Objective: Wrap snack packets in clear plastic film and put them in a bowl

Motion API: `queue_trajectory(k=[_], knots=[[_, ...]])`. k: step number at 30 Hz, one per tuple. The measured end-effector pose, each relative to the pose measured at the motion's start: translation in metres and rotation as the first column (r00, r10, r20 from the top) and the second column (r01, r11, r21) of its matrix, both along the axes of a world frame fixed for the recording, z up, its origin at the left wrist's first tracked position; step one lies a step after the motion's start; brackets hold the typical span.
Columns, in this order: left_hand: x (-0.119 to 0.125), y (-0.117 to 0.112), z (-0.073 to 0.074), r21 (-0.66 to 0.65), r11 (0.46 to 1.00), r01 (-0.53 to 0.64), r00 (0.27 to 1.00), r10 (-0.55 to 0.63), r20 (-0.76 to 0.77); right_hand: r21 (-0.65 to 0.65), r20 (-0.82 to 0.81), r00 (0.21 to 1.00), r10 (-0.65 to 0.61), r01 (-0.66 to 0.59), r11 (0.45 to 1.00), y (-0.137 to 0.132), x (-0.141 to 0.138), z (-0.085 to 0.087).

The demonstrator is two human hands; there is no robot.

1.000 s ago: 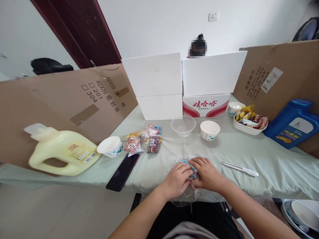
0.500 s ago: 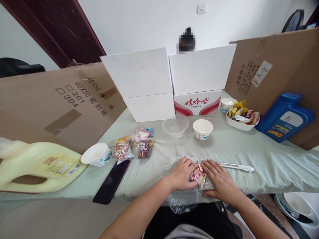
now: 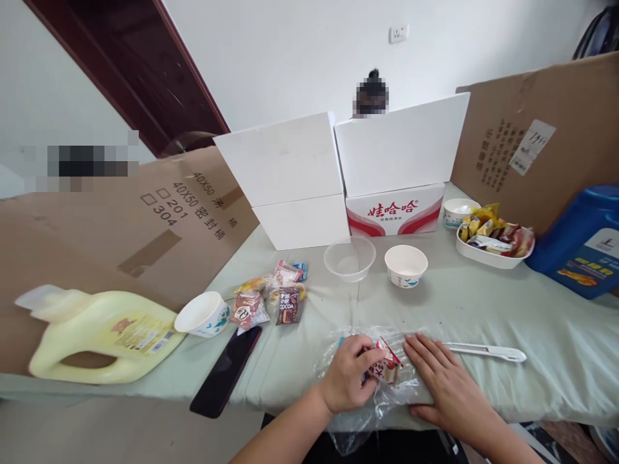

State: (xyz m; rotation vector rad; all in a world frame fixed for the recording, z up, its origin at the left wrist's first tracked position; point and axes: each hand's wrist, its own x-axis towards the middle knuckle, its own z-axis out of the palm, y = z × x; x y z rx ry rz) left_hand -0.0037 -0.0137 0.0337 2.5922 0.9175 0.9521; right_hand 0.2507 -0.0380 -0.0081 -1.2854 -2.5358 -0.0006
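Note:
My left hand [image 3: 351,375] is closed around a red and white snack packet [image 3: 388,368], which sticks out past its thumb. A bit of blue wrapper shows beside the fingers. Under both hands, at the table's near edge, lies crumpled clear plastic film [image 3: 333,351], part of it hanging over the edge. My right hand [image 3: 447,383] rests flat on the film's right side, fingers stretched out and holding nothing. A pair of tongs with white handles [image 3: 498,351] lies just beyond the right fingers.
Snack packets [image 3: 289,304], a phone [image 3: 225,370], a tipped paper bowl [image 3: 203,316] and a yellow jug [image 3: 104,335] are leftward. Beyond stand a clear bowl [image 3: 349,263], a paper bowl [image 3: 406,267] and white boxes [image 3: 300,167]. A snack tray [image 3: 493,258] and blue bottle [image 3: 580,245] are rightward.
My left hand has gone from lying over the packets to curling around the red and white one, which now tilts up. My right hand stays flat. The view has shifted slightly.

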Motion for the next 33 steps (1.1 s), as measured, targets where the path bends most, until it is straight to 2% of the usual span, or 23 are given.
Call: queue_trajectory(k=[3,5,8,10,13,14,16,18,20,21,23,24,25,27,30,33], knots=[[0.000,0.000,0.008,-0.209,0.977,-0.038,0.991,0.010,-0.132,0.007,-0.001,1.000,0.010,-0.010,1.000,0.001,0.000,0.000],[0.001,0.003,0.017,-0.370,0.929,-0.024,0.993,-0.020,-0.117,0.010,-0.007,1.000,0.009,-0.009,1.000,0.001,-0.001,0.001],[-0.008,0.012,0.030,-0.568,0.822,0.039,0.995,0.020,0.097,0.014,-0.006,1.000,0.006,-0.006,1.000,0.001,-0.001,0.003],[-0.021,0.018,0.034,-0.686,0.722,0.086,0.952,0.144,0.270,0.022,-0.002,1.000,0.006,-0.006,1.000,0.000,-0.001,0.003],[-0.045,0.026,0.035,-0.824,0.528,0.205,0.812,0.379,0.444,0.041,-0.003,1.000,0.002,-0.002,0.999,-0.001,-0.001,0.003],[-0.052,0.029,0.036,-0.840,0.483,0.247,0.751,0.452,0.481,0.049,-0.004,1.000,0.001,-0.001,0.999,-0.001,-0.001,0.002],[-0.062,0.040,0.043,-0.837,0.461,0.296,0.617,0.576,0.536,0.063,-0.001,1.000,-0.002,0.002,0.998,-0.001,-0.001,0.001],[-0.066,0.058,0.057,-0.821,0.494,0.286,0.501,0.654,0.568,0.068,0.001,1.000,0.000,0.000,0.998,0.000,-0.001,-0.001],[-0.063,0.086,0.077,-0.812,0.541,0.220,0.444,0.686,0.577,0.069,-0.001,1.000,0.002,-0.002,0.998,0.001,-0.001,-0.003],[-0.059,0.103,0.089,-0.811,0.562,0.163,0.446,0.691,0.569,0.073,-0.005,1.000,0.002,-0.002,0.997,0.001,-0.001,-0.004],[-0.047,0.141,0.109,-0.818,0.575,-0.016,0.515,0.706,0.486,0.084,-0.009,1.000,-0.005,0.006,0.996,0.001,0.000,-0.005],[-0.039,0.160,0.117,-0.819,0.559,-0.129,0.578,0.713,0.396,0.093,-0.011,1.000,-0.009,0.009,0.996,0.001,0.000,-0.005],[-0.030,0.177,0.121,-0.820,0.546,-0.172,0.610,0.713,0.346,0.103,-0.009,1.000,-0.010,0.011,0.995,0.001,0.000,-0.005],[-0.012,0.208,0.123,-0.815,0.522,-0.251,0.658,0.710,0.252,0.130,-0.004,1.000,-0.007,0.008,0.991,0.000,0.000,-0.006],[0.009,0.242,0.114,-0.781,0.460,-0.421,0.700,0.713,0.043,0.169,0.008,1.000,0.001,-0.002,0.986,0.002,0.000,-0.006],[0.018,0.266,0.105,-0.684,0.392,-0.615,0.673,0.713,-0.196,0.218,0.020,1.000,0.006,-0.010,0.976,0.005,0.001,-0.005]])
